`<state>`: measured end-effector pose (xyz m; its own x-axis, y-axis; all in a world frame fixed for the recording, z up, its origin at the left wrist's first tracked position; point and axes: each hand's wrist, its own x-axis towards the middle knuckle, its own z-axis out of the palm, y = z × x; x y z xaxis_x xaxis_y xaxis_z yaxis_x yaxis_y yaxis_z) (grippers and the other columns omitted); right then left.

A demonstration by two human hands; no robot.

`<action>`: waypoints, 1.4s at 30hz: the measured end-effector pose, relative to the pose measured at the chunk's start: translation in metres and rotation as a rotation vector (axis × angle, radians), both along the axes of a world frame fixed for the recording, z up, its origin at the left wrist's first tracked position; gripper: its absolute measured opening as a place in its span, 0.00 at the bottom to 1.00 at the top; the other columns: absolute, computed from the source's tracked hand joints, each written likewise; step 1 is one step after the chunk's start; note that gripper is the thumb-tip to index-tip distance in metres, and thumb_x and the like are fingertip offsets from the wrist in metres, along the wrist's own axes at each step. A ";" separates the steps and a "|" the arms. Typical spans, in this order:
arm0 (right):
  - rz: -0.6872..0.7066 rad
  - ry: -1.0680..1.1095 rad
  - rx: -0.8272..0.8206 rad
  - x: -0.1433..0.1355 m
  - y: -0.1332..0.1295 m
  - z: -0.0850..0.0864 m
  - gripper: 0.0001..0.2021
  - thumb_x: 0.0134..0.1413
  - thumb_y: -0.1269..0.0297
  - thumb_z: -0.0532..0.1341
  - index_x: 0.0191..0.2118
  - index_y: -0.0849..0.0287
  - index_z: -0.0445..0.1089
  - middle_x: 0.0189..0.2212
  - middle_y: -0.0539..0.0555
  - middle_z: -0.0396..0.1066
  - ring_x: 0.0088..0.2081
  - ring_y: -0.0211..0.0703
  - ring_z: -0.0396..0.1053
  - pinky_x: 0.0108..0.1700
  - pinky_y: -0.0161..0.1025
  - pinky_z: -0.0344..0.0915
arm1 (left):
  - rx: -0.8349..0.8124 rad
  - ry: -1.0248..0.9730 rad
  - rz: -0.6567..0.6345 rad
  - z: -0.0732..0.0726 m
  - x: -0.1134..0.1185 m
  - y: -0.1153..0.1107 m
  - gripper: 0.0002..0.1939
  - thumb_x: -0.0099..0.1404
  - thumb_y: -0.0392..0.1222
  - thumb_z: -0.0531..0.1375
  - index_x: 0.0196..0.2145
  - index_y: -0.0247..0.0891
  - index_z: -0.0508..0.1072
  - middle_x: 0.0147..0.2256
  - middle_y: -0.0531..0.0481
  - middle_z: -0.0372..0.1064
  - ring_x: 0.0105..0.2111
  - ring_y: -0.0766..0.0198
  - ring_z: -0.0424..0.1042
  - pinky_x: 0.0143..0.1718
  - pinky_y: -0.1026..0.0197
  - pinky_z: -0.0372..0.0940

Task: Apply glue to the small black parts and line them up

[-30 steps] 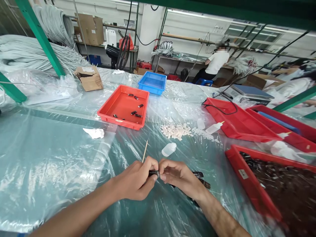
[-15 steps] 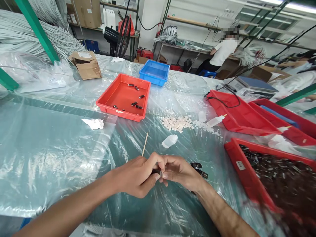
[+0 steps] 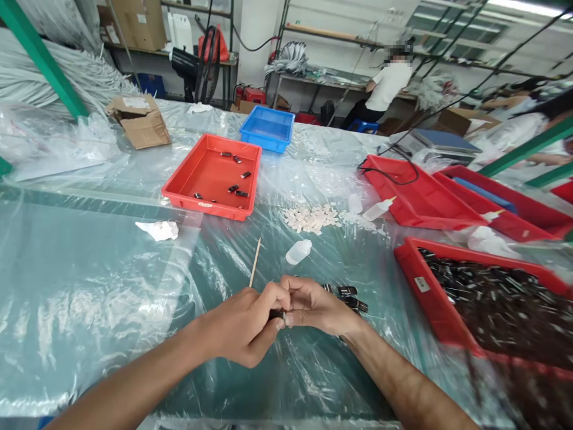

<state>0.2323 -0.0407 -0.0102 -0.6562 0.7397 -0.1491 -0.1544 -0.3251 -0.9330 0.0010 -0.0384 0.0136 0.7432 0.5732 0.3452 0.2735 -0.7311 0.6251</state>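
In the head view, the camera's aim has shifted over the past half second, while the left hand (image 3: 248, 319) and right hand (image 3: 320, 309) have stayed together near the near edge of the plastic-covered green tabletop (image 3: 89, 269). The left hand pinches a small black oblong piece (image 3: 276, 314) between thumb and forefinger; the right hand pinches its other end, fingertips hiding the exact contact. The right hand's lower fingertip, visible then, is now tucked away, which suggests a small regrip with work on this piece continuing. Toward the far edge, the shallow red plastic tray (image 3: 206, 173) shows no added black pieces, so this one apparently remains unfinished.
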 end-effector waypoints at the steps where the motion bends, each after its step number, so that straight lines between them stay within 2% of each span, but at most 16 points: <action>1: -0.014 -0.005 0.028 0.001 0.001 0.002 0.15 0.54 0.61 0.79 0.37 0.54 0.72 0.32 0.45 0.76 0.33 0.33 0.73 0.39 0.31 0.66 | 0.010 -0.040 0.019 0.000 -0.001 0.000 0.07 0.76 0.38 0.53 0.49 0.47 0.59 0.31 0.58 0.70 0.24 0.62 0.70 0.28 0.61 0.65; 5: 0.016 -0.051 0.152 0.024 0.019 0.020 0.23 0.43 0.67 0.84 0.45 0.54 0.78 0.39 0.49 0.82 0.40 0.37 0.79 0.44 0.33 0.71 | 0.001 -0.162 0.120 -0.011 -0.007 0.007 0.09 0.72 0.43 0.60 0.46 0.49 0.63 0.32 0.58 0.70 0.24 0.64 0.68 0.23 0.64 0.62; 7: 0.066 -0.084 0.187 0.051 0.033 0.027 0.26 0.39 0.64 0.85 0.46 0.59 0.80 0.40 0.55 0.85 0.38 0.42 0.81 0.42 0.37 0.74 | -0.042 -0.186 0.299 -0.025 -0.012 0.016 0.09 0.70 0.44 0.63 0.43 0.50 0.65 0.29 0.61 0.65 0.21 0.66 0.64 0.20 0.65 0.60; 9: 0.028 -0.112 0.210 0.084 0.049 0.028 0.26 0.41 0.58 0.84 0.45 0.64 0.81 0.39 0.59 0.85 0.35 0.44 0.81 0.40 0.39 0.75 | -0.088 -0.244 0.394 -0.038 -0.017 0.027 0.08 0.68 0.46 0.63 0.38 0.51 0.65 0.22 0.64 0.57 0.17 0.67 0.58 0.19 0.66 0.56; 11: -0.154 -0.116 0.239 0.115 0.065 0.019 0.26 0.46 0.52 0.82 0.45 0.64 0.79 0.38 0.56 0.84 0.34 0.39 0.79 0.39 0.36 0.73 | -0.174 -0.231 0.489 -0.047 -0.023 0.039 0.08 0.67 0.50 0.62 0.36 0.51 0.64 0.20 0.64 0.54 0.16 0.67 0.56 0.19 0.65 0.54; 14: -0.507 -0.094 0.265 0.150 0.086 -0.004 0.22 0.52 0.50 0.78 0.45 0.59 0.78 0.34 0.48 0.80 0.31 0.32 0.71 0.37 0.32 0.68 | -0.277 -0.147 0.574 -0.050 -0.029 0.058 0.10 0.65 0.53 0.62 0.37 0.54 0.63 0.20 0.64 0.58 0.16 0.65 0.56 0.21 0.62 0.54; 18: -0.758 -0.060 0.234 0.172 0.105 -0.033 0.19 0.50 0.51 0.78 0.43 0.56 0.78 0.32 0.49 0.77 0.31 0.35 0.70 0.36 0.34 0.69 | -0.256 -0.047 0.618 -0.043 -0.032 0.076 0.13 0.63 0.55 0.61 0.41 0.55 0.61 0.18 0.65 0.59 0.16 0.61 0.58 0.21 0.59 0.54; 23: -0.822 0.001 0.202 0.182 0.113 -0.049 0.18 0.48 0.53 0.79 0.39 0.57 0.76 0.33 0.49 0.76 0.32 0.37 0.74 0.39 0.38 0.75 | -0.120 0.089 0.640 -0.025 -0.029 0.094 0.11 0.64 0.51 0.59 0.42 0.55 0.60 0.17 0.67 0.60 0.15 0.60 0.60 0.21 0.60 0.57; 26: -0.822 0.021 0.190 0.185 0.116 -0.056 0.18 0.50 0.56 0.78 0.41 0.58 0.76 0.32 0.50 0.76 0.32 0.38 0.74 0.40 0.41 0.77 | 0.001 0.167 0.695 0.003 -0.024 0.120 0.10 0.65 0.48 0.60 0.42 0.53 0.62 0.22 0.65 0.68 0.19 0.60 0.67 0.28 0.59 0.65; 29: -0.849 0.009 0.189 0.185 0.121 -0.062 0.19 0.53 0.59 0.76 0.48 0.58 0.75 0.33 0.50 0.76 0.32 0.38 0.74 0.39 0.41 0.78 | 0.125 0.211 0.776 0.043 -0.016 0.159 0.07 0.69 0.45 0.59 0.42 0.48 0.63 0.32 0.58 0.73 0.34 0.56 0.78 0.44 0.54 0.72; 32: -0.879 -0.057 0.210 0.180 0.125 -0.065 0.21 0.56 0.60 0.75 0.52 0.58 0.74 0.32 0.49 0.75 0.31 0.38 0.74 0.37 0.40 0.79 | 0.192 0.259 0.812 0.079 -0.009 0.197 0.09 0.75 0.50 0.57 0.46 0.44 0.64 0.41 0.51 0.74 0.45 0.52 0.79 0.55 0.49 0.71; 34: -0.881 -0.130 0.238 0.177 0.126 -0.065 0.21 0.56 0.61 0.74 0.53 0.58 0.73 0.31 0.48 0.75 0.30 0.39 0.74 0.35 0.40 0.78 | 0.223 0.284 0.824 0.093 -0.008 0.211 0.15 0.77 0.54 0.57 0.50 0.41 0.66 0.51 0.44 0.74 0.55 0.46 0.76 0.62 0.41 0.69; 36: -0.874 -0.214 0.275 0.173 0.127 -0.066 0.20 0.57 0.61 0.74 0.53 0.59 0.73 0.29 0.48 0.74 0.28 0.39 0.73 0.32 0.39 0.76 | 0.261 0.292 0.827 0.096 -0.010 0.213 0.19 0.77 0.55 0.57 0.56 0.38 0.66 0.60 0.36 0.69 0.63 0.38 0.71 0.66 0.33 0.65; 38: -0.864 -0.296 0.317 0.171 0.128 -0.068 0.18 0.58 0.61 0.73 0.51 0.60 0.74 0.28 0.48 0.74 0.26 0.39 0.73 0.31 0.38 0.74 | 0.301 0.293 0.801 0.088 -0.015 0.202 0.19 0.78 0.52 0.55 0.57 0.35 0.67 0.63 0.32 0.66 0.66 0.35 0.67 0.69 0.30 0.62; 40: -0.851 -0.366 0.367 0.167 0.129 -0.070 0.15 0.59 0.61 0.73 0.49 0.60 0.75 0.29 0.49 0.75 0.27 0.39 0.73 0.33 0.39 0.74 | 0.324 0.302 0.730 0.070 -0.020 0.177 0.15 0.80 0.48 0.51 0.53 0.37 0.70 0.56 0.36 0.73 0.62 0.38 0.72 0.68 0.31 0.65; 42: -0.832 -0.423 0.426 0.161 0.130 -0.070 0.13 0.59 0.61 0.72 0.46 0.60 0.76 0.33 0.51 0.78 0.31 0.41 0.75 0.39 0.41 0.77 | 0.316 0.323 0.605 0.046 -0.020 0.143 0.19 0.82 0.45 0.44 0.45 0.42 0.73 0.42 0.43 0.78 0.48 0.45 0.80 0.58 0.36 0.74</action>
<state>0.3933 0.0890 -0.0804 0.1346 0.9820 0.1326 0.1893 0.1059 -0.9762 -0.0187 0.1042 0.0601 0.4227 0.8232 0.3790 0.8183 -0.5264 0.2309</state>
